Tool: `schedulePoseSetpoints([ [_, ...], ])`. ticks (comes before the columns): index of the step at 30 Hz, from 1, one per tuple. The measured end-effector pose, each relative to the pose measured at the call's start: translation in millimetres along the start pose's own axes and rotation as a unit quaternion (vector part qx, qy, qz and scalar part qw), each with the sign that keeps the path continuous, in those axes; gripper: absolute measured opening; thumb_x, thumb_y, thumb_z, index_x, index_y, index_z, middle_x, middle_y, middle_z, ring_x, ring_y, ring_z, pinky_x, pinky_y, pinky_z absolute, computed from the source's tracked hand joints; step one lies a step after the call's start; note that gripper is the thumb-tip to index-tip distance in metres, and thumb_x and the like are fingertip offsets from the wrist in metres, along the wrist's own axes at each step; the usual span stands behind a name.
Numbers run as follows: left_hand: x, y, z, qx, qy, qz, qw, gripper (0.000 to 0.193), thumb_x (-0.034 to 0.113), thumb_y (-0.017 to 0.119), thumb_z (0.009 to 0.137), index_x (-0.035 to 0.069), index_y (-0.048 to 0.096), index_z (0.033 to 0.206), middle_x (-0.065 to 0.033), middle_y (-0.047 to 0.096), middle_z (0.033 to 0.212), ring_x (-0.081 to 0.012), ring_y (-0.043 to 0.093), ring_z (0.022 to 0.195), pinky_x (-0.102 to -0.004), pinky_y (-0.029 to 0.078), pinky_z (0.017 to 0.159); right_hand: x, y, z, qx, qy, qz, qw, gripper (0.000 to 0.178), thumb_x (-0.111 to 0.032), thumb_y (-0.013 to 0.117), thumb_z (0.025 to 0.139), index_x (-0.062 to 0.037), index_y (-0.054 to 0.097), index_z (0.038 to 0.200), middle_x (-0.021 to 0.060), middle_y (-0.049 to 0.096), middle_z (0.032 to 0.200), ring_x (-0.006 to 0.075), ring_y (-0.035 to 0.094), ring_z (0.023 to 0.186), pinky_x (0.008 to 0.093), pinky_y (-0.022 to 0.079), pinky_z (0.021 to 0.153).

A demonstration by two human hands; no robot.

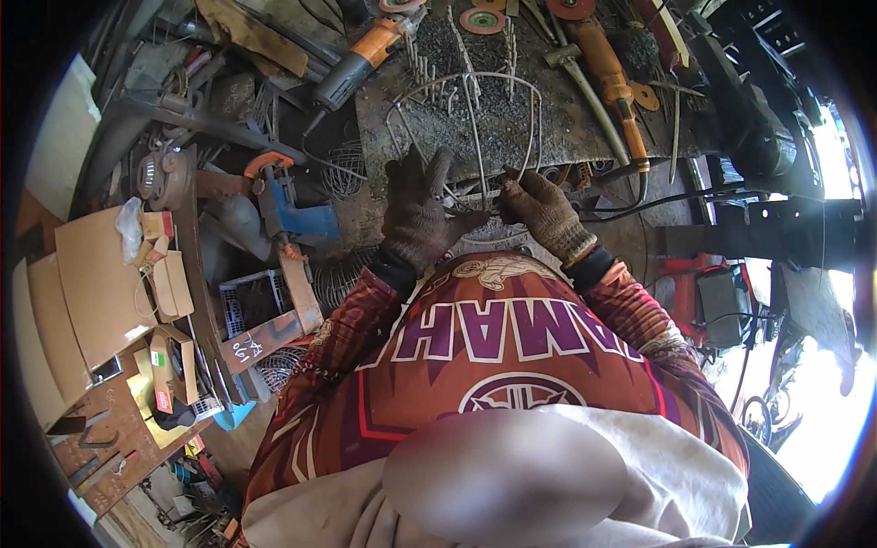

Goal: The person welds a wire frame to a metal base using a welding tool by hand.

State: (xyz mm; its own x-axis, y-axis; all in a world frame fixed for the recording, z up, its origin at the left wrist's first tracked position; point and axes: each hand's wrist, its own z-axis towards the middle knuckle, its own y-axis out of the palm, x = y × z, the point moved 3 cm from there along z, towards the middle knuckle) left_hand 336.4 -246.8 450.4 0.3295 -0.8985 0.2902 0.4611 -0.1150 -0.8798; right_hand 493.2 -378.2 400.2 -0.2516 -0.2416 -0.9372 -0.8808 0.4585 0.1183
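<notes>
A frame of bent metal rod [474, 137] stands at the near edge of the metal-topped workbench [393, 110], with a rounded top and several legs running down toward me. My left hand [420, 208], in a dark knitted work glove, is at its left side. Its fingers stretch forward and the thumb points right; the fingertips meet the left rod, and the palm side is hidden. My right hand [545, 215], in a browner glove, has its fingers curled and pinched around the lower right part of the frame.
An orange-and-grey angle grinder [370, 57] lies at the back left, another orange grinder [607, 73] at the back right beside a hammer [585, 96]. Metal filings and upright rods cover the bench middle. A blue vise-like tool [297, 212], wire coils [343, 171] and cardboard boxes [100, 283] sit left.
</notes>
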Motion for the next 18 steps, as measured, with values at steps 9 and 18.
schedulePoseSetpoints([
  [9, 1, 9, 1, -0.039, -0.029, -0.033, 0.998, 0.113, 0.054, 0.083, 0.065, 0.009, 0.022, 0.148, -0.0278, 0.044, 0.129, -0.0484, 0.042, 0.119, -0.0541, 0.034, 0.103, -21, -17, -20, 0.013, 0.005, 0.029, 0.999, 0.042, -0.031, 0.062, 0.096, 0.0027, 0.059, 0.121, 0.0076, 0.066, 0.098, 0.0132, 0.062, 0.085, 0.0276, 0.051, 0.077],
  [18, -2, 22, -3, -0.033, -0.058, -0.076, 0.995, 0.101, 0.053, 0.080, 0.070, 0.007, 0.029, 0.145, -0.0298, 0.037, 0.143, -0.0519, 0.035, 0.130, -0.0557, 0.026, 0.110, -34, -137, -60, 0.287, -0.121, -0.002, 0.950, 0.037, -0.027, 0.065, 0.093, -0.0003, 0.061, 0.118, 0.0075, 0.068, 0.100, 0.0110, 0.063, 0.090, 0.0275, 0.051, 0.078],
])
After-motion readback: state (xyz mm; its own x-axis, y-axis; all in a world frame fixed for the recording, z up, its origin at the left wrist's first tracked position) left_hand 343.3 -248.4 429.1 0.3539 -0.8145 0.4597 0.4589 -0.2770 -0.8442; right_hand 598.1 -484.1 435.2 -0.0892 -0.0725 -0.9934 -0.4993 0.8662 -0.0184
